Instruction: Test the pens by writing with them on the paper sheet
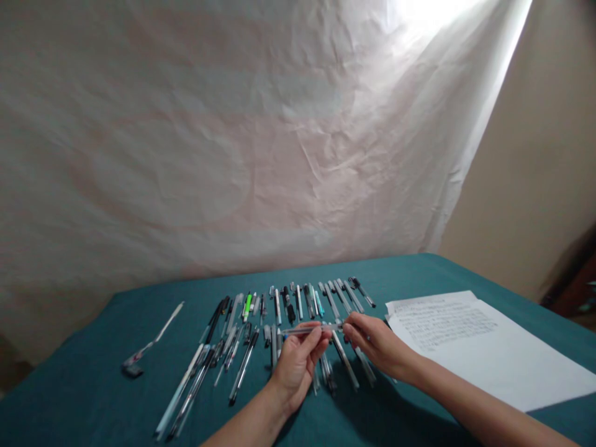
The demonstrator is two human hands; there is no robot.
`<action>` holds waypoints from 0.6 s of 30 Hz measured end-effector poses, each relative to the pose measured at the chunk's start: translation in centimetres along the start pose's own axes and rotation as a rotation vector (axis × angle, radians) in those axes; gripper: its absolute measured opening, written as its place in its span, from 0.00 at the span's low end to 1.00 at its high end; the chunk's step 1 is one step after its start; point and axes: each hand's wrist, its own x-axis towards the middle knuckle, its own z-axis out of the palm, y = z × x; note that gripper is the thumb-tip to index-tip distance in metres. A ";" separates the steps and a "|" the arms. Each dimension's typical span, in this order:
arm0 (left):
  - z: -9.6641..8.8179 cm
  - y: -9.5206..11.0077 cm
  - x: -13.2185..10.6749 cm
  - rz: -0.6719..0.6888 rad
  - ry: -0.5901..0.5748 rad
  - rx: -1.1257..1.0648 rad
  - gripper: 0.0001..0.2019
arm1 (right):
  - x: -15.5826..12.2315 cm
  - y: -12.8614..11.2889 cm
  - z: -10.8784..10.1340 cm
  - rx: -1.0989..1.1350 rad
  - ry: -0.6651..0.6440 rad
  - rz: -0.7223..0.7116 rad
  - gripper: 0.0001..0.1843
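A clear, slim pen [329, 327] lies almost level above the table, between both hands. My left hand [295, 366] is closed around its middle, thumb on top. The pen's left end sticks out past the fingers. My right hand [375, 340] is closed at the pen's right end, with the fingertips pinched together there; they partly cover that end. Below and behind the hands, several pens lie in rough rows. Among them are a bright green highlighter [247, 306], a black pen [215, 320] and a clear pen with dark ends [243, 366].
Sheets of handwritten paper [493, 354] lie on the right of the green-covered table [93, 385]. At the left rests a thin pale strip with a dark end [133, 369]. A pale wrinkled sheet [261, 136] hangs behind the table.
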 end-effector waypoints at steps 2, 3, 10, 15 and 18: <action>0.1 0.0 0.0 -0.001 0.008 0.004 0.08 | 0.0 0.0 -0.1 0.000 0.020 0.014 0.10; 0.1 0.1 0.0 -0.003 0.010 0.007 0.08 | 0.0 0.0 -0.1 -0.001 0.027 0.016 0.09; 0.3 0.0 0.0 -0.004 0.007 0.050 0.08 | -0.2 0.3 0.5 0.064 0.010 0.013 0.11; 0.2 -0.2 0.1 0.016 -0.018 0.108 0.08 | -0.1 0.7 1.3 0.249 -0.027 0.094 0.21; 0.3 -0.3 0.3 0.014 -0.021 0.130 0.09 | 0.1 1.1 1.4 0.413 -0.088 0.164 0.25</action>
